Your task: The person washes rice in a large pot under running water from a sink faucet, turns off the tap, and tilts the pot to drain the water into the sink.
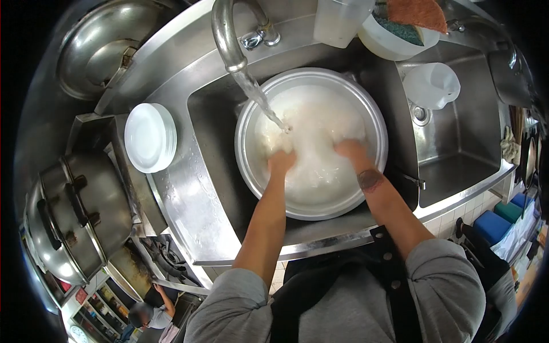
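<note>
A large round metal basin (245, 143) sits in the left sink (214, 123). Milky white water (314, 166) fills much of it, and whatever lies below the surface is hidden. Water pours from the curved faucet (226, 40) into the basin's left side. My left hand (281, 160) is dipped in the cloudy water near the falling stream. To its right, my right hand (351, 150) is also partly under the surface. The fingers of both hands are hidden by the water, so I cannot see whether they hold anything.
White plates (150, 137) are stacked on the left counter. A white plastic jug (432, 86) lies in the right sink (452, 143). Behind the sinks stand a clear container (342, 23) and a tub (394, 48) with scrubbing pads. Another person (154, 314) is at lower left.
</note>
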